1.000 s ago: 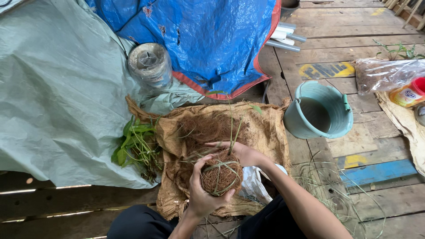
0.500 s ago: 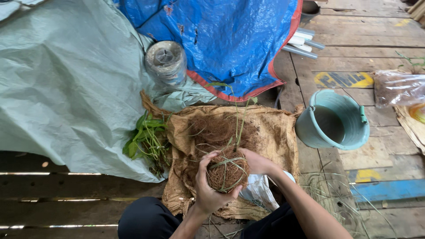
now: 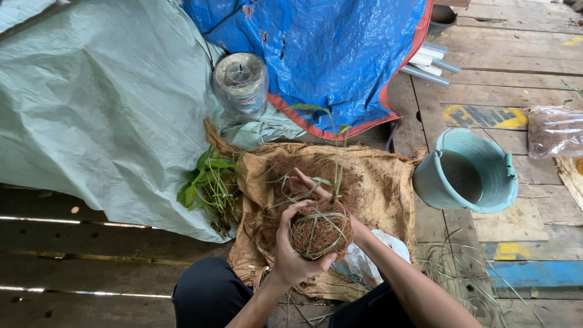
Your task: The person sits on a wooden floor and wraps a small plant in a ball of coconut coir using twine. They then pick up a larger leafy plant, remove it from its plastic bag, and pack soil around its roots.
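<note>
A pale green tarp (image 3: 91,121) and a blue tarp (image 3: 328,54) cover the plank floor (image 3: 516,73) beyond the brown burlap sack (image 3: 382,188), the landmark here. Right of the sack stands a teal bucket (image 3: 464,173); left of it lies a bunch of green leaves (image 3: 209,185); beyond it, a spool of twine (image 3: 240,82). Over the sack's near edge, the left hand (image 3: 291,252) and right hand (image 3: 325,197) clasp a fibre ball (image 3: 320,231) bound with grass strands around a seedling stem. Judging by this, steady cupping pressure keeps the wrapping tight.
</note>
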